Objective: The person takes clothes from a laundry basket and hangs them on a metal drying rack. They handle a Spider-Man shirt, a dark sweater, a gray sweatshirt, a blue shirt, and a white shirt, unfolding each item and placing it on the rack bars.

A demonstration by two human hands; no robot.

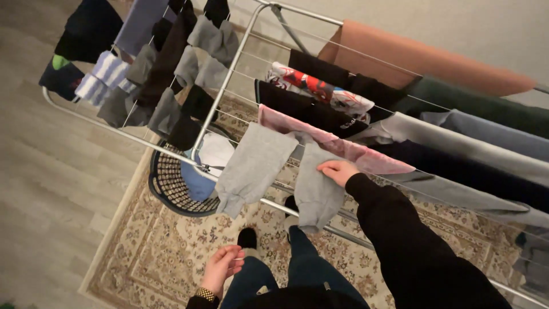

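My right hand [338,170] rests flat on grey pants [286,171] draped over the rack's [229,74] front rails, fingers spread and gripping nothing. The two legs hang down toward me, long axis running away from me across the rails. My left hand [222,266] hangs low by my knee, loosely open and empty, well apart, with the basket [168,186] beyond it.

I wear a black long-sleeved top; its right sleeve [412,240] reaches my wrist. A gold-coloured metal watch band [205,294] sits on my left wrist. My trousers are dark blue jeans [303,269], and my socks [247,237] are black.
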